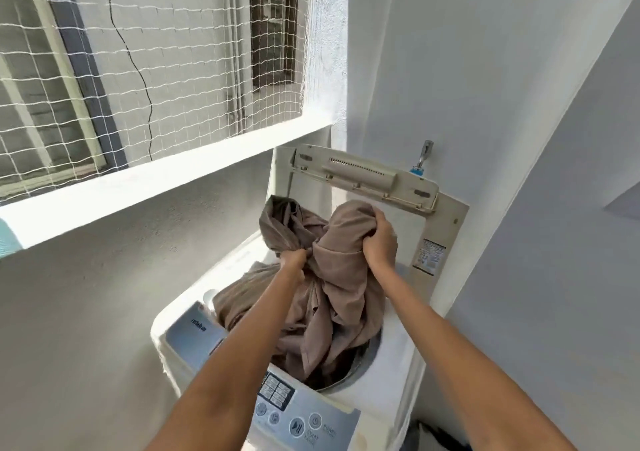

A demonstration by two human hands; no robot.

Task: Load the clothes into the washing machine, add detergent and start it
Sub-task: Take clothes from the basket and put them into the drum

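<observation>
Raised lid [363,177] backs the washing machine [391,374]; 2 hands, left hand [294,262] and right hand [381,239], clench brown cloth [332,298] spilling over the drum rim.

A white top-loading washing machine [388,374] stands with its lid [367,177] raised at 12 o'clock. Both hands grip a bunched brown cloth [332,298] over the drum: the left hand [294,260] at its 10 o'clock, the right hand [379,239] at 1 o'clock. The control panel [298,412] lies at 6 o'clock.
</observation>
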